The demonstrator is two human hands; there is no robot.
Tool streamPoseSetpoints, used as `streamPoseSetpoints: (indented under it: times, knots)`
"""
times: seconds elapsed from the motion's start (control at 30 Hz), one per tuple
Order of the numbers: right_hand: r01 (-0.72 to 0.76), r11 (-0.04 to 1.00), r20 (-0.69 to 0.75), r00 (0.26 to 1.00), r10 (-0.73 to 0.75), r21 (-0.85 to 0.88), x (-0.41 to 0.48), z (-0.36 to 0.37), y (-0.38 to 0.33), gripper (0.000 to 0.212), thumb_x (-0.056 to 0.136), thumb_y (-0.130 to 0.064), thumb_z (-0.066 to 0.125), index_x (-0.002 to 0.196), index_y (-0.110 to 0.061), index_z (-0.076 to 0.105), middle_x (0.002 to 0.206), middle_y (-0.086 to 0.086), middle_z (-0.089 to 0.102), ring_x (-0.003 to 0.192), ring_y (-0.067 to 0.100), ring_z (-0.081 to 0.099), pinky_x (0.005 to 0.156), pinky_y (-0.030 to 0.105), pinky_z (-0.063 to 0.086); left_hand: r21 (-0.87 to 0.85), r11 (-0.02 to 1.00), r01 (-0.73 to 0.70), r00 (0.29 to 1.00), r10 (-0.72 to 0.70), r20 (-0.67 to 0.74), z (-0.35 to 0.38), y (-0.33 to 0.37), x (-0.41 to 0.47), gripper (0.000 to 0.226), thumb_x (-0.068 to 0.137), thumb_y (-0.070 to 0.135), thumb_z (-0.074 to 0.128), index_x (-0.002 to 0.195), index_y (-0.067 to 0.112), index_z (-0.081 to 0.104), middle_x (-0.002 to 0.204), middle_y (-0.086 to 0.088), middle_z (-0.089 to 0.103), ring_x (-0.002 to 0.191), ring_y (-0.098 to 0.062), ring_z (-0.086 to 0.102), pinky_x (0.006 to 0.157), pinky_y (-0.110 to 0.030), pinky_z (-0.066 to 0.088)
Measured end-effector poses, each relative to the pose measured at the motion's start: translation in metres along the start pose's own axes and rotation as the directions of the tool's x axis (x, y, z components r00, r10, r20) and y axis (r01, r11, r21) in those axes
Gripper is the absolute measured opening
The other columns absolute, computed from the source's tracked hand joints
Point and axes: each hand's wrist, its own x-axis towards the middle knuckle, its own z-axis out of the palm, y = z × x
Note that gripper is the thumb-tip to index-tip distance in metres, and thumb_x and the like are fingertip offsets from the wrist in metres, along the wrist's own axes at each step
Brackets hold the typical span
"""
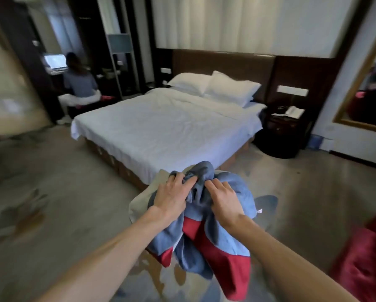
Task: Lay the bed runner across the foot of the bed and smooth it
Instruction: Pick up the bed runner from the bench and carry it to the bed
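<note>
One crumpled bed runner (224,238), ends downward

Dim, soft indoor light; wide-angle bending and motion blur smear the edges.

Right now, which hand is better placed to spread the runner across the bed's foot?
Probably left: left hand and right hand both grip the bunched runner, but the foot of the bed stretches away leftward.

The bed runner (206,236) is blue with red panels (pale beige underside); the bed (161,129) is white.
</note>
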Motion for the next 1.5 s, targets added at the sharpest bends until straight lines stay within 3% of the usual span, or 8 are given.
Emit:
streamPoseSetpoints:
  times: [0.1,0.3,0.43,0.63,0.77,1.1,1.33,1.5]
  knots:
    - [0.109,0.992,0.058,0.992,-0.112,0.056,0.080,0.058,-0.030,0.016,0.082,-0.003,0.053,0.097,-0.009,0.056,0.089,0.009,0.057,0.079,0.028,0.052,0.065,0.036,0.043,0.039,0.989,0.142,0.990,-0.142,0.002,0.018,-0.083,0.024,0.071,0.081,0.017,0.062,0.140,0.034,0.027,0.124,-0.001,0.042,0.114,-0.022,0.044,0.080,-0.038,0.050]
    - [0.187,0.979,0.029,0.981,-0.190,0.085,0.161,0.103,-0.056,0.017,0.082,-0.004,0.054,0.098,-0.008,0.057,0.089,0.010,0.058,0.078,0.030,0.052,0.061,0.034,0.036,0.089,0.974,0.209,0.978,-0.210,-0.001,0.014,-0.155,0.052,0.073,0.076,0.020,0.069,0.138,0.034,0.033,0.117,0.000,0.047,0.106,-0.021,0.050,0.068,-0.035,0.051]
    - [0.277,0.952,0.036,0.958,-0.284,0.132,0.238,0.143,-0.095,0.019,0.084,-0.006,0.055,0.103,-0.009,0.058,0.091,0.011,0.059,0.079,0.032,0.052,0.063,0.041,0.044,0.091,0.954,0.287,0.958,-0.286,-0.024,0.013,-0.235,0.077,0.074,0.072,0.020,0.073,0.136,0.033,0.037,0.113,0.000,0.050,0.101,-0.021,0.053,0.065,-0.034,0.047]
    - [0.382,0.910,0.031,0.920,-0.392,0.164,0.332,0.199,-0.154,0.013,0.085,-0.009,0.058,0.098,-0.010,0.059,0.083,0.009,0.059,0.072,0.029,0.051,0.061,0.041,0.045,0.086,0.920,0.383,0.924,-0.381,-0.035,0.018,-0.344,0.100,0.075,0.075,0.019,0.070,0.138,0.033,0.033,0.123,-0.001,0.046,0.106,-0.023,0.052,0.067,-0.036,0.050]
    - [0.439,0.884,0.055,0.890,-0.452,0.163,0.393,0.246,-0.193,0.011,0.087,-0.012,0.057,0.098,-0.010,0.058,0.086,0.008,0.060,0.074,0.027,0.052,0.063,0.041,0.046,0.037,0.891,0.451,0.892,-0.450,-0.051,0.025,-0.418,0.116,0.071,0.076,0.016,0.067,0.137,0.030,0.033,0.128,-0.003,0.040,0.097,-0.026,0.058,0.065,-0.037,0.047]
    - [0.440,0.883,0.119,0.879,-0.461,0.163,0.540,0.342,-0.280,0.015,0.083,-0.004,0.054,0.097,-0.007,0.057,0.086,0.010,0.060,0.076,0.030,0.054,0.062,0.036,0.038,0.023,0.921,0.389,0.921,-0.388,-0.039,0.043,-0.611,0.178,0.066,0.075,0.017,0.068,0.133,0.027,0.037,0.124,-0.005,0.042,0.094,-0.027,0.058,0.061,-0.037,0.044]
    - [0.290,0.918,0.160,0.926,-0.341,0.272,0.629,0.393,-0.318,0.029,0.088,-0.012,0.047,0.117,-0.009,0.046,0.097,0.011,0.062,0.085,0.025,0.058,0.069,0.039,0.049,0.001,0.939,0.344,0.939,-0.344,-0.023,0.057,-0.713,0.229,0.066,0.074,0.015,0.066,0.133,0.027,0.038,0.124,-0.006,0.044,0.092,-0.028,0.058,0.057,-0.035,0.039]
    - [0.324,0.917,0.162,0.917,-0.365,0.233,0.698,0.438,-0.328,0.046,0.088,-0.010,0.046,0.133,-0.011,0.037,0.107,0.011,0.061,0.089,0.028,0.058,0.067,0.036,0.048,-0.002,0.938,0.346,0.938,-0.346,-0.011,0.078,-0.779,0.275,0.068,0.076,0.014,0.065,0.136,0.026,0.035,0.127,-0.006,0.041,0.092,-0.028,0.059,0.061,-0.037,0.044]
